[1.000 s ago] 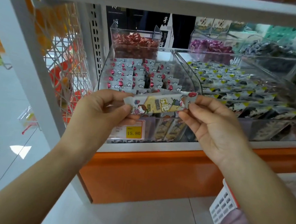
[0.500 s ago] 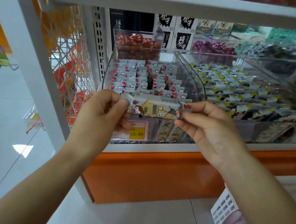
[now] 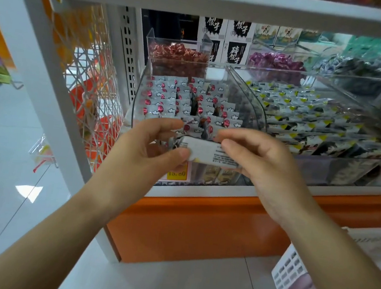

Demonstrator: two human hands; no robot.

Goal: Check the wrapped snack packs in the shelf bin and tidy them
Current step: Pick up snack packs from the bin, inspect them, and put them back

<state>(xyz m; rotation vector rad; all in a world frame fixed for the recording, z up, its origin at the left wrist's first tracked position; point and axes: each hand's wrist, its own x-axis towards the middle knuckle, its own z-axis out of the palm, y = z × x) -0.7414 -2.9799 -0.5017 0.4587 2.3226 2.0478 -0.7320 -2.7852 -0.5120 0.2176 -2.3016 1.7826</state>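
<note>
A wrapped snack pack (image 3: 204,151) is held level in front of a clear shelf bin (image 3: 242,98), its white back with small black print facing me. My left hand (image 3: 146,154) pinches its left end between thumb and fingers. My right hand (image 3: 262,165) pinches its right end. Inside the bin stand rows of snack packs (image 3: 177,101) in white wrappers with red dots, a few at the front lying crooked.
A second clear bin (image 3: 362,91) to the right holds packs with yellow corners. Smaller bins of red (image 3: 177,54) and purple sweets (image 3: 274,61) sit behind. A yellow price tag (image 3: 177,173) is on the bin front. A white basket (image 3: 289,270) stands on the floor at lower right.
The pack has been turned over between both hands: its yellow printed front faced me earlier, and now the white printed back does. Both hands stayed on its ends.
</note>
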